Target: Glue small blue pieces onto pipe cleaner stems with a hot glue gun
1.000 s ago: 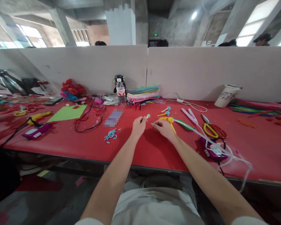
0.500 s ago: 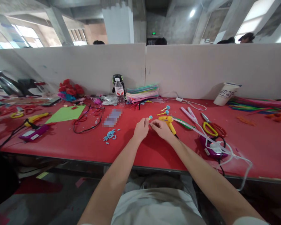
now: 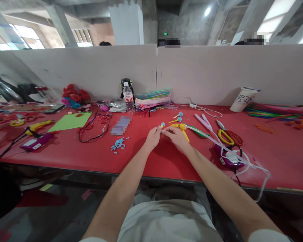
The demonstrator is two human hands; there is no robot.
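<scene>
My left hand is closed in a pinch around a small blue pipe-cleaner flower, whose blue head pokes out above the fingertips. Close beside it, my right hand has thumb and finger pressed together; anything between them is too small to make out. Just beyond the right hand lies a yellow glue gun with a clear glue stick trailing from its back. Farther off rest two similar blue flowers with yellow stems. A scatter of short blue pipe-cleaner pieces lies to the left.
On the right are a pink curling-iron-like tool, scissors, a purple power strip with cables, and a tilted cup. A water bottle and bundled pipe cleaners stand along the partition. Green paper lies left.
The hands stay nearly in place, close together, with the right fingers shifting slightly. The view has tipped a little.
</scene>
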